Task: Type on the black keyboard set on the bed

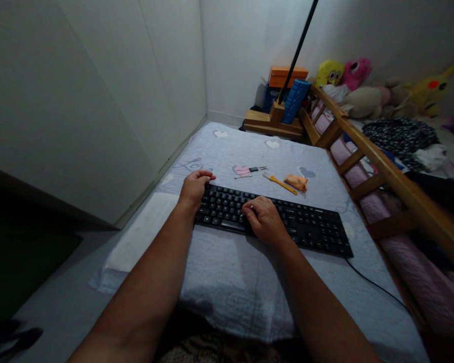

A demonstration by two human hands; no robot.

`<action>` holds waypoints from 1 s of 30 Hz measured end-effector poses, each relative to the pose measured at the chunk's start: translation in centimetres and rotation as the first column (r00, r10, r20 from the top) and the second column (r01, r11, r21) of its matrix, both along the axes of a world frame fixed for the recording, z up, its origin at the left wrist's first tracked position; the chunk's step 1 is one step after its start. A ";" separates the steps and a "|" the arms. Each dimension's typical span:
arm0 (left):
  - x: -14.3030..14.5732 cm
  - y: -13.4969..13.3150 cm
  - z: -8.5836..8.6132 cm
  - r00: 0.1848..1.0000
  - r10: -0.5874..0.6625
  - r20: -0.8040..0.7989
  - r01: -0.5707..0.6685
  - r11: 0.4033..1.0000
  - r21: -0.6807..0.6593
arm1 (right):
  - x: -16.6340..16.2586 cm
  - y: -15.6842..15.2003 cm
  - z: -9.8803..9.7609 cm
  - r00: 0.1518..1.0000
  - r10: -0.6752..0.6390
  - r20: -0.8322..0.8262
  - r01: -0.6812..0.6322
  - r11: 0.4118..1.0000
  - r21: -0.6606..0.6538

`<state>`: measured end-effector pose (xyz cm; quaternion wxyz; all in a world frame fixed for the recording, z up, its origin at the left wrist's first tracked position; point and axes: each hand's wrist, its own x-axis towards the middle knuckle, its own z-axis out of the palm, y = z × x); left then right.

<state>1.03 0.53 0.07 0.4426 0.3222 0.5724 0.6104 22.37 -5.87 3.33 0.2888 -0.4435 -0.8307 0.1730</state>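
A black keyboard (pixel 310 227) lies across a pale blue quilted mat (pixel 227 262) in front of me. My left hand (pixel 194 187) grips the keyboard's far left corner, fingers curled over its edge. My right hand (pixel 264 218) rests on the keys near the middle, fingers pinched round a small pale thing I cannot make out. The keyboard's black cable (pixel 374 285) trails off to the right.
Beyond the keyboard lie a pink-handled tool (pixel 245 170), a yellow-handled brush (pixel 280 183) and an orange cloth (pixel 296 181). A wooden bed rail (pixel 382 166) runs along the right, with plush toys (pixel 355 85) behind. A black pole (pixel 297 50) and boxes (pixel 285 75) stand at the back. White wall panels stand left.
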 end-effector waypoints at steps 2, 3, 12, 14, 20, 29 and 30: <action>0.0 0.0 0.0 1.000 0.002 0.002 -0.002 1.000 -0.001 | 0.0 0.0 0.0 1.000 0.001 0.000 -0.001 1.000 -0.001; 0.0 0.0 0.0 1.000 0.001 0.001 -0.001 1.000 -0.002 | 0.0 0.0 -0.1 1.000 0.002 -0.002 -0.002 1.000 -0.003; -0.1 0.2 -0.3 1.000 -0.008 -0.006 0.008 1.000 0.006 | -0.4 0.0 -0.6 0.999 0.027 -0.030 -0.027 1.000 0.000; -0.1 0.2 -0.3 1.000 -0.007 -0.003 0.007 1.000 0.008 | -0.5 0.0 -0.7 0.999 0.026 -0.034 -0.026 1.000 0.005; 0.1 0.1 -0.1 1.000 -0.003 0.005 0.003 1.000 0.002 | -0.7 -0.1 -0.6 0.999 0.041 -0.035 -0.040 0.999 0.016; 0.0 0.0 -0.1 1.000 -0.007 -0.016 0.007 1.000 0.007 | -0.8 0.1 -0.7 0.999 0.020 -0.032 -0.020 1.000 0.013; 0.0 0.0 -0.1 1.000 -0.007 -0.017 0.007 1.000 0.005 | -0.8 0.2 -0.8 0.999 0.013 -0.031 -0.013 1.000 0.013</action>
